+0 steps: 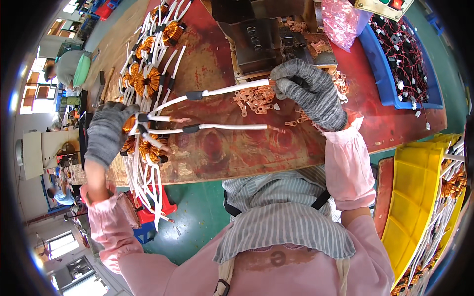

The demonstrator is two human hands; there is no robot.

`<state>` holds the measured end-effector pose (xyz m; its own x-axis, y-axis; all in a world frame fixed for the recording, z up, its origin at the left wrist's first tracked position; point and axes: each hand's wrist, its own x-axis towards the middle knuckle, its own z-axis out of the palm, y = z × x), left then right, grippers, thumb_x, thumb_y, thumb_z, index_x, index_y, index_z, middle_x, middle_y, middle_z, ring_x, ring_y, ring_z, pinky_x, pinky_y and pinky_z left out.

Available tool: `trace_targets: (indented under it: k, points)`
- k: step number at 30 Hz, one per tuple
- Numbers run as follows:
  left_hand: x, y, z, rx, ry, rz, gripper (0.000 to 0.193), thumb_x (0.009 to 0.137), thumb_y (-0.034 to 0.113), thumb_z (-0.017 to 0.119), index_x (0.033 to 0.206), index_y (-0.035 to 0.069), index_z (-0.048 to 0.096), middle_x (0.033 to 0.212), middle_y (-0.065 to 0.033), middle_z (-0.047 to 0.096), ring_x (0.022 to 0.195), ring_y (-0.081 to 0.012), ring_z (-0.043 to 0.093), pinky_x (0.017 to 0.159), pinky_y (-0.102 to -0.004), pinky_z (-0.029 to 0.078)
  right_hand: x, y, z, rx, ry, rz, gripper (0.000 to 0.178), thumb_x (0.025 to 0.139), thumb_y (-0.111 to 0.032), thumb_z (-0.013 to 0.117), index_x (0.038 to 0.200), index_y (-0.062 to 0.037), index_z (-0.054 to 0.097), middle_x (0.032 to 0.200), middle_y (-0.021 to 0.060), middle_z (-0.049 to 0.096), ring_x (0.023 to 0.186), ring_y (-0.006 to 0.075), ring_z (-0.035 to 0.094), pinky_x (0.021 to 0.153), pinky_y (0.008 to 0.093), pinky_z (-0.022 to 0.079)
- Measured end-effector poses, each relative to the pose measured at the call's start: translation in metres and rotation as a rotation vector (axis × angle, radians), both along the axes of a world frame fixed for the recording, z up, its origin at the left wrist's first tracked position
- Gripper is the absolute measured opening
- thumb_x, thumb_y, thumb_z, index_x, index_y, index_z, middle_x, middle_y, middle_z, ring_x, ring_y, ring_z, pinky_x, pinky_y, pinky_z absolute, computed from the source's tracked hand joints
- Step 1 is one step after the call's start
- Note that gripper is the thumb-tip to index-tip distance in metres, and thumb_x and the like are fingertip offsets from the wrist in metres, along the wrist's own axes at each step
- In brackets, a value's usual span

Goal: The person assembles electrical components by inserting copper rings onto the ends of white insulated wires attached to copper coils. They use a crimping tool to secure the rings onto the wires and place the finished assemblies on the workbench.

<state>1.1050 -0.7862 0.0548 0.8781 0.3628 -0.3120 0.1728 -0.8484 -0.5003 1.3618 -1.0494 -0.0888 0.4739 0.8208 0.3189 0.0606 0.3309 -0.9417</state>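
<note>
My left hand (106,132), in a grey knitted glove, grips a copper-wound ring coil (130,124) at the left of the table. Stiff white leads with black sleeves run from the coil to the right. My right hand (311,91), gloved alike, pinches the end of the upper white lead (237,88); whether a copper lug sits on that end is hidden by the fingers. A lower white lead (232,127) lies free, its bare copper end pointing right. Loose copper lugs (254,100) are heaped beneath the right hand, before a dark metal machine (254,42).
More coils with white leads (147,81) are piled at the left, some leads hanging over the front edge. A pink bag of lugs (339,22) and a blue bin (374,74) of black parts stand at right. A yellow bin (412,197) holds coils. Another person (71,66) is far left.
</note>
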Motion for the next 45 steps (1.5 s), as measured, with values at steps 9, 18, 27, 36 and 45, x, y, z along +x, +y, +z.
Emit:
trace_targets:
  k: [9, 18, 27, 36, 45]
  points:
    - [0.012, 0.005, -0.048, -0.116, -0.039, -0.021, 0.066, 0.053, 0.000, 0.068, 0.116, 0.015, 0.052, 0.113, -0.0136, 0.050, 0.108, -0.0323, 0.045, 0.095, -0.0396, 0.035, -0.003, 0.004, -0.015, -0.133, 0.031, -0.025, 0.012, 0.083, -0.002, 0.054, 0.095, -0.0001, 0.058, 0.080, 0.0022, 0.055, 0.066, 0.0068, 0.051, 0.061, 0.0209, 0.044]
    - [0.009, -0.009, -0.051, -0.800, -0.486, -0.153, 0.048, 0.063, 0.007, 0.067, 0.110, 0.007, 0.056, 0.120, -0.0135, 0.048, 0.115, -0.0310, 0.044, 0.097, -0.0396, 0.034, -0.006, 0.005, -0.015, -0.152, 0.032, -0.032, 0.014, 0.084, -0.001, 0.053, 0.096, 0.0002, 0.058, 0.078, 0.0015, 0.055, 0.064, 0.0065, 0.050, 0.060, 0.0208, 0.045]
    - [0.048, -0.050, -0.106, -0.814, -0.760, -0.165, 0.038, 0.072, 0.022, 0.068, 0.108, 0.012, 0.059, 0.100, -0.0097, 0.059, 0.088, -0.0292, 0.058, 0.076, -0.0349, 0.047, 0.002, 0.001, -0.014, -0.173, 0.125, -0.008, 0.013, 0.085, -0.001, 0.052, 0.096, 0.0014, 0.058, 0.083, 0.0042, 0.058, 0.069, 0.0086, 0.055, 0.063, 0.0212, 0.048]
    - [0.072, -0.084, -0.114, -0.496, -0.760, -0.257, 0.032, 0.079, 0.024, 0.060, 0.110, 0.019, 0.059, 0.076, -0.0051, 0.054, 0.061, -0.0212, 0.054, 0.050, -0.0324, 0.044, 0.010, -0.004, -0.011, -0.097, 0.272, 0.047, 0.013, 0.085, -0.002, 0.054, 0.097, 0.0016, 0.057, 0.083, 0.0056, 0.058, 0.072, 0.0116, 0.058, 0.065, 0.0238, 0.050]
    - [0.116, -0.084, -0.118, -0.631, -0.925, -0.373, 0.027, 0.079, 0.020, 0.060, 0.106, 0.017, 0.060, 0.078, -0.0055, 0.054, 0.063, -0.0232, 0.055, 0.053, -0.0320, 0.046, 0.022, -0.006, 0.005, -0.063, 0.158, -0.022, 0.015, 0.085, -0.003, 0.054, 0.098, 0.0026, 0.058, 0.085, 0.0072, 0.060, 0.073, 0.0125, 0.059, 0.064, 0.0238, 0.050]
